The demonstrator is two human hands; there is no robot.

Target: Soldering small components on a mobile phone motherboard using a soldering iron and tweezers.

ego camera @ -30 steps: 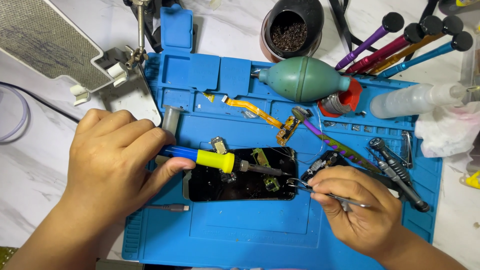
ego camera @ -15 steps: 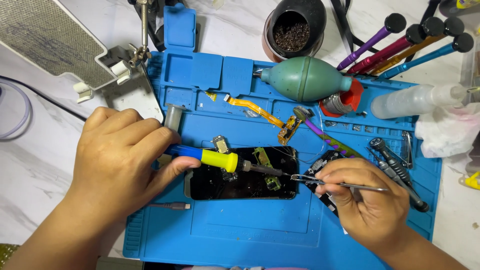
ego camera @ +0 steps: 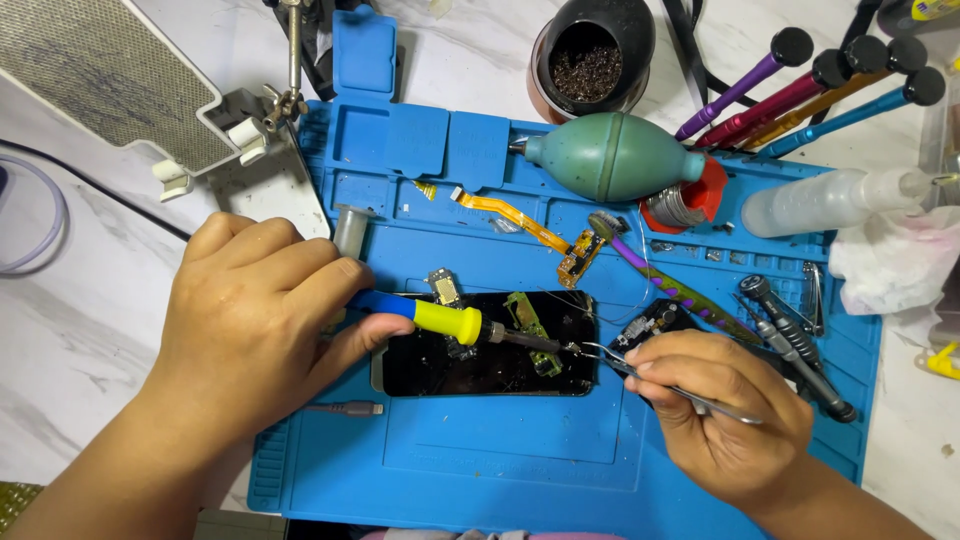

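Phone [ego camera: 480, 372], opened up, lies mid-frame on the blue mat [ego camera: 520, 450]. Going left to right we see: left hand [ego camera: 250, 320], its grip closed round the blue-and-yellow soldering iron [ego camera: 440, 318], tip over the phone's right end; a small green board [ego camera: 525, 318] inside the phone; right hand [ego camera: 725, 415], its grip pinching metal tweezers [ego camera: 610, 358], points meeting the iron tip. Green air blower [ego camera: 610, 155] sits upper centre, screwdrivers [ego camera: 800, 85] upper right on the table [ego camera: 80, 320].
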